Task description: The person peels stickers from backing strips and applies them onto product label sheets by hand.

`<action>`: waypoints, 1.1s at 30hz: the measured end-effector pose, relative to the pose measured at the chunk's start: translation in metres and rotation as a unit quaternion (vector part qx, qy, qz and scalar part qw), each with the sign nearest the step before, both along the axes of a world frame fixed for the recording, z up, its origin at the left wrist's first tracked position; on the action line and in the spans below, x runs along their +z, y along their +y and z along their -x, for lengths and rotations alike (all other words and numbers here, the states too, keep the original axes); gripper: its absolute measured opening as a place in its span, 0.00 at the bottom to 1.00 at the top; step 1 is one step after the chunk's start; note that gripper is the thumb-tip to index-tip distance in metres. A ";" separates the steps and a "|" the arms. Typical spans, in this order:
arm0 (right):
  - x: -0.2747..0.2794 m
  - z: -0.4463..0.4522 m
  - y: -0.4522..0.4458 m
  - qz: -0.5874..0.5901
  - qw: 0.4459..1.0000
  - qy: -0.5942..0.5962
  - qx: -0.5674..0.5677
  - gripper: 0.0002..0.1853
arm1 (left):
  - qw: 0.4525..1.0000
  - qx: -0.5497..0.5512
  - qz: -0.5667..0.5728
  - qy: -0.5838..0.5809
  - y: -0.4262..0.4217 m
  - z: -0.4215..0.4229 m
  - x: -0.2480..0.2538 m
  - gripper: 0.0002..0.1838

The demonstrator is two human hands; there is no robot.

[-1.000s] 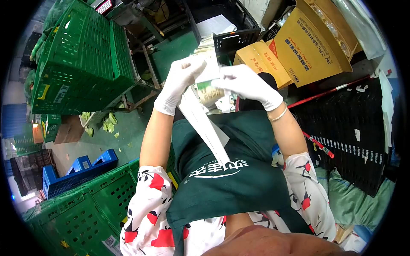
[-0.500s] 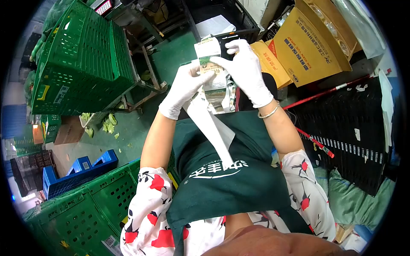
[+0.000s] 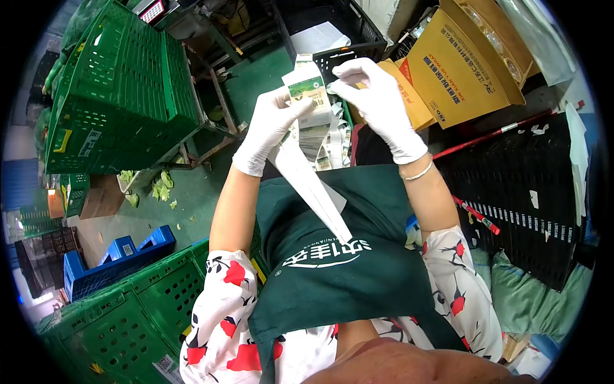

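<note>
My left hand (image 3: 270,125), in a white glove, is closed on a strip of labels (image 3: 310,93) with green and white print; its thumb presses on the printed face. A long white tail of the strip (image 3: 313,192) hangs down over my dark green apron (image 3: 345,281). To the right of the strip is my gloved right hand (image 3: 380,109), its fingers curled and its thumb apart from the index finger. A small pale bit shows at that thumb tip; I cannot tell what it is. Beneath the hands lies a heap of similar labels (image 3: 320,141), partly hidden.
Green crates (image 3: 121,89) are stacked on a metal stand at left, with another green crate (image 3: 147,307) nearer. A black crate (image 3: 339,48) is ahead. Cardboard boxes (image 3: 454,70), a red pole (image 3: 499,137) and black crates (image 3: 511,198) are at right. Leaf scraps (image 3: 163,185) lie on the floor.
My right hand has come off the label strip and moved a little to the right. The strip's printed end has tilted, showing more green. My left hand keeps hold of it.
</note>
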State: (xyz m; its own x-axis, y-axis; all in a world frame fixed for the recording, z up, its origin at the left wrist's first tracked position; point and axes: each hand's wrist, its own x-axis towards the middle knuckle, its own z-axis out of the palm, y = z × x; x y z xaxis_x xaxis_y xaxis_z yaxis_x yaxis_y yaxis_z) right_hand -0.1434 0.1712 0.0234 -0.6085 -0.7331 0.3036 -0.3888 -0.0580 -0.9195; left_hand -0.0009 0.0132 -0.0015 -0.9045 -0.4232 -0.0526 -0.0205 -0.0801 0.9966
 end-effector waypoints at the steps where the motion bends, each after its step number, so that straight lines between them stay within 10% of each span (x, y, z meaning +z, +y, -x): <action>1: 0.000 -0.004 -0.005 -0.016 1.000 0.020 -0.009 0.14 | 1.000 -0.001 -0.013 0.009 0.003 0.001 -0.002 0.15; 6: -0.009 -0.019 -0.021 -0.023 0.965 0.212 -0.151 0.14 | 1.000 -0.006 -0.008 -0.001 0.008 -0.001 -0.002 0.16; 12: -0.008 -0.007 -0.004 -0.119 0.969 -0.143 0.160 0.12 | 0.999 0.040 -0.028 0.004 0.002 -0.009 0.011 0.15; 15: -0.002 -0.007 0.011 -0.212 0.950 -0.094 0.208 0.09 | 0.995 0.067 -0.079 0.013 -0.009 -0.010 0.012 0.16; 26: 0.002 -0.015 -0.016 0.034 0.998 0.053 0.030 0.13 | 1.000 -0.020 0.015 0.000 0.009 0.000 -0.007 0.13; 33: 0.000 -0.013 -0.017 -0.096 0.969 0.202 -0.106 0.20 | 0.999 -0.035 0.026 -0.033 0.009 -0.007 -0.005 0.16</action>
State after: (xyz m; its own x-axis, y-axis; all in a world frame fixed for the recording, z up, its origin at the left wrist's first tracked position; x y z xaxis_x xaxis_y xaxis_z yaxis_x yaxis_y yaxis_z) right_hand -0.1305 0.1537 0.0235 -0.6115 -0.6709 0.4195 -0.7039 0.2190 -0.6757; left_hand 0.0059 0.0220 -0.0069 -0.9274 -0.3628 -0.0918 -0.0892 -0.0238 0.9957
